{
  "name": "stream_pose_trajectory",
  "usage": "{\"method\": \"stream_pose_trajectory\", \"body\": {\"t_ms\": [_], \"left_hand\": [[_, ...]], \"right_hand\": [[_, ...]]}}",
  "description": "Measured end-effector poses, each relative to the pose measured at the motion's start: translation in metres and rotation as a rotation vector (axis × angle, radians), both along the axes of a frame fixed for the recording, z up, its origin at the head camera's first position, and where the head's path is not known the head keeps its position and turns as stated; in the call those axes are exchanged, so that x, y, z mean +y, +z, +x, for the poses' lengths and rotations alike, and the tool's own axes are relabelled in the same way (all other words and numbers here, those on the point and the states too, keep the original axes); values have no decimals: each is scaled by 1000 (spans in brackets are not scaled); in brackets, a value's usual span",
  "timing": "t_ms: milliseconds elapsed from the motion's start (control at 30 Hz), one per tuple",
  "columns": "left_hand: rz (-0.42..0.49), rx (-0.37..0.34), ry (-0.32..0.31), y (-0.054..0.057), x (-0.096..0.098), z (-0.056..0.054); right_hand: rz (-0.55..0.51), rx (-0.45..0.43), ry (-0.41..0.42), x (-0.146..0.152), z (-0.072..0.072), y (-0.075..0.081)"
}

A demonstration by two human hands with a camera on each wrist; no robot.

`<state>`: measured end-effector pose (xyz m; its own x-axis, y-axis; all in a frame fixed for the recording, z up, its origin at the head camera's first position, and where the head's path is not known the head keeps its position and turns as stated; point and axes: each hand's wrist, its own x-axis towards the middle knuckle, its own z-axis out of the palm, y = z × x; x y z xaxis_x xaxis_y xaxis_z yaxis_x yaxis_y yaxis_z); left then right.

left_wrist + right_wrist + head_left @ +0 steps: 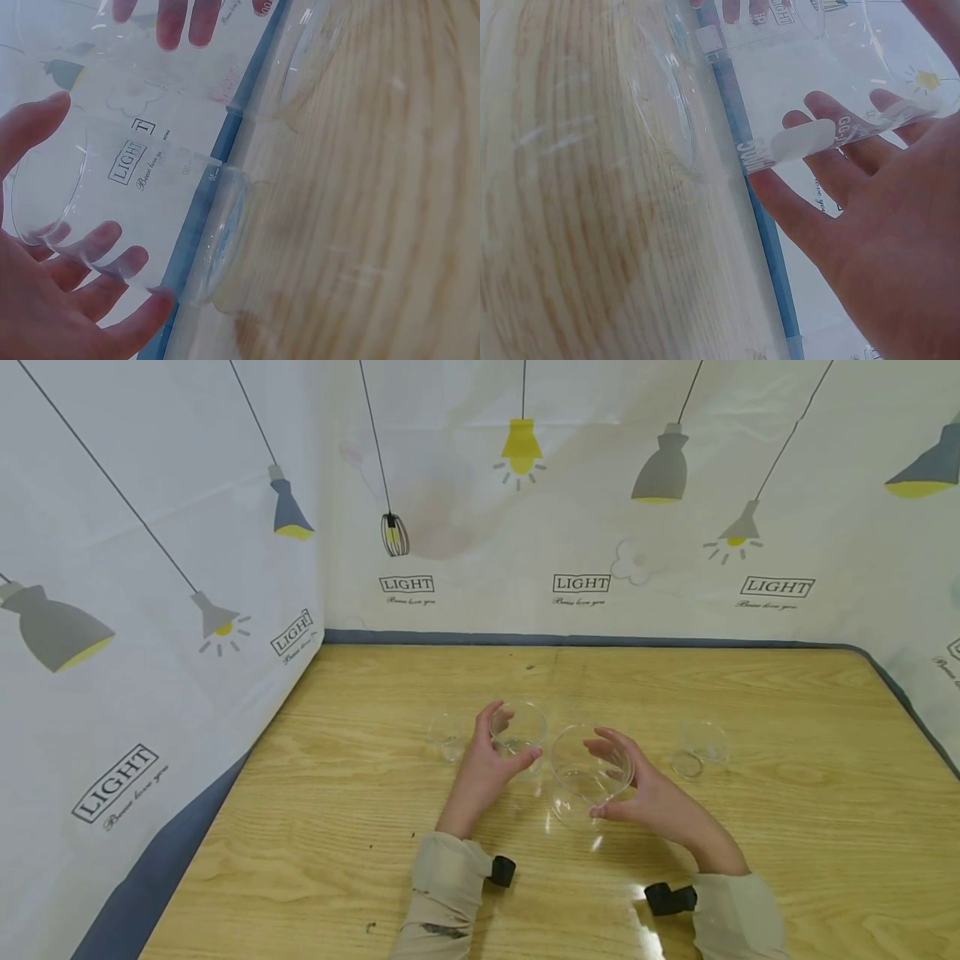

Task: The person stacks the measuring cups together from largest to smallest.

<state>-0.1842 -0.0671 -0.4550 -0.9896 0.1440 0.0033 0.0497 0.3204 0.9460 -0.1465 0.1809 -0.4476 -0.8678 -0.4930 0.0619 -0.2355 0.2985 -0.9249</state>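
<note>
Near the middle of the wooden table, my left hand (487,772) holds a clear glass beaker (519,745), fingers round its far side and thumb on the near side. Close to its right is a wider clear beaker (579,777), held the same way by my right hand (663,802). Both beakers are upright. In the left wrist view, faint graduation marks show on the smaller beaker (161,195). White print and a white patch mark the wall of the larger beaker (802,139) in the right wrist view.
A small clear vessel (447,742) stands left of my left hand. Beyond my right hand is another small clear vessel (705,745). The wooden table (315,827) meets a white lamp-print cloth (465,535) at its back and sides, with a blue band along the edge.
</note>
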Motion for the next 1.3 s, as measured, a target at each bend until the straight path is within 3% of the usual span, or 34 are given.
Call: {"method": "stream_pose_trajectory", "body": {"t_ms": [367, 600, 1300], "left_hand": [[-28, 28, 34, 0, 0, 0], [-15, 54, 38, 5, -1, 2], [-13, 115, 56, 23, 0, 5]], "right_hand": [[-5, -21, -14, -1, 0, 0], [-19, -51, -31, -3, 1, 1], [-8, -26, -32, -4, 2, 1]]}}
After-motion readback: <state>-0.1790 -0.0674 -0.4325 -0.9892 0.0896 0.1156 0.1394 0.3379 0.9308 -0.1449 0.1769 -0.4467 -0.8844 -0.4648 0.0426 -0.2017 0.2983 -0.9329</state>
